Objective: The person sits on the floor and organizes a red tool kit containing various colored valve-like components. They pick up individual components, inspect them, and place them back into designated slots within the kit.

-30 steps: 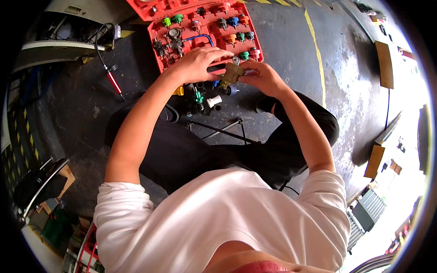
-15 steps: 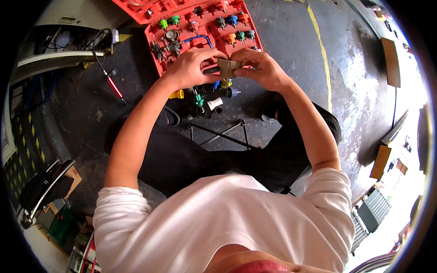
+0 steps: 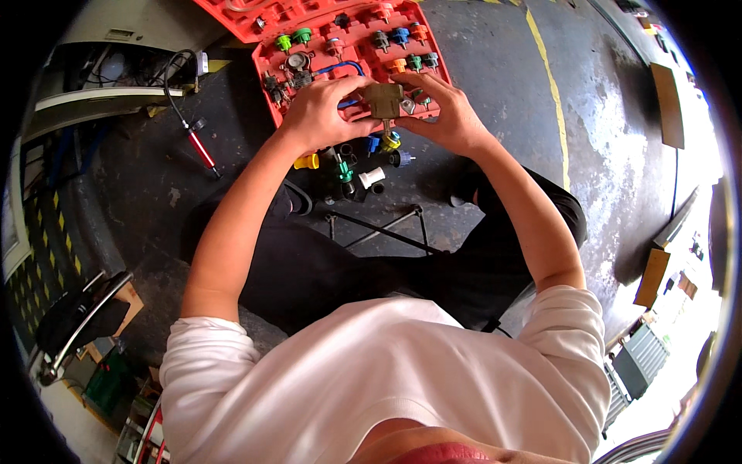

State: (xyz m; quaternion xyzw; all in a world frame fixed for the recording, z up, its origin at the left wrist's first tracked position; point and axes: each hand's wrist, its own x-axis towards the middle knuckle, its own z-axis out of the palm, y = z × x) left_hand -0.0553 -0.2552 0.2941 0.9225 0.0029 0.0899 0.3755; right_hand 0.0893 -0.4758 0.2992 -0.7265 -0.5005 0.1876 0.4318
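Observation:
Between my hands is a boxy brownish-tan part with a narrow stem [image 3: 386, 100], its broad face turned up. My left hand [image 3: 318, 114] curves around its left side, fingers at the upper edge and thumb near the stem. My right hand [image 3: 454, 116] meets its right side with the fingertips above and the thumb below, leaving a gap at the palm. Just beyond lies an open red tool case [image 3: 363, 56] with colored caps and adapters in its recesses. A blue hose [image 3: 340, 68] and a round gauge-like fitting [image 3: 297, 60] sit in it.
Below my hands, loose pieces lie on the dark floor: a yellow cap [image 3: 307, 162], a green fitting [image 3: 345, 172], a white sleeve [image 3: 371, 177] and a blue-grey cap [image 3: 400, 158]. A red hand pump with a hose [image 3: 202, 149] lies left. A black-framed stand [image 3: 379, 230] is between my legs.
The tan part has turned so its broad face and stem show. My right fingers have spread from a close pinch to its edges. The whole view has shifted slightly.

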